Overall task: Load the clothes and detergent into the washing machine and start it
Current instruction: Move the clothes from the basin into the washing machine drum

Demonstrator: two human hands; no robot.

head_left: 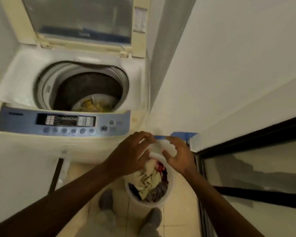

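Head view: left hand (132, 155), right hand (179, 157) grip cloth (158, 146); panel (65, 120) writing blurred.

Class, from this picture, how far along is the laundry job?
Done: lid open, a yellowish item in the drum. In hand: left hand and right hand hold a white garment above the bucket. Left: remaining clothes, detergent, pressing start on the control panel.

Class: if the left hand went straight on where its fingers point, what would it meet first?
Probably the white cloth right at the left hand, then the right hand; depth is unclear.
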